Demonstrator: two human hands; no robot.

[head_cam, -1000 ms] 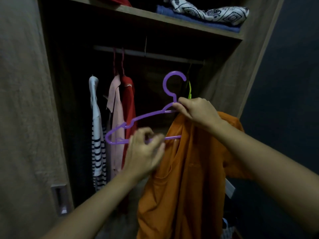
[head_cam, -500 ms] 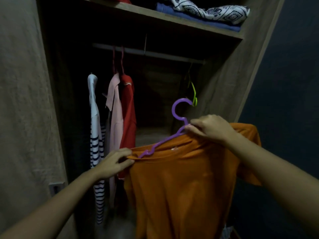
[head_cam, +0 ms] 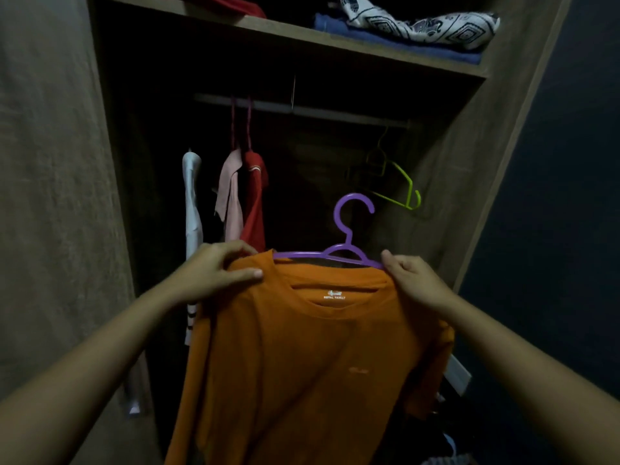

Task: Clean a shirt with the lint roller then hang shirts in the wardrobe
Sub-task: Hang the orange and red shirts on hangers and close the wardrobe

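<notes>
An orange shirt hangs on a purple hanger held in front of the open wardrobe. My left hand grips the shirt's left shoulder, thumb on the front of the cloth. My right hand grips the right shoulder and the hanger's right arm. The hanger's hook stands upright and free, well below the wardrobe rail. No lint roller is in view.
On the rail hang a white striped shirt, a pink shirt and a red shirt at the left, and an empty green hanger at the right. Folded cloths lie on the shelf above. Wardrobe side panels flank the opening.
The shirt now sits squarely on the hanger, facing me. My left hand moved up to its left shoulder, and my right hand shifted from the hanger's neck to the right shoulder.
</notes>
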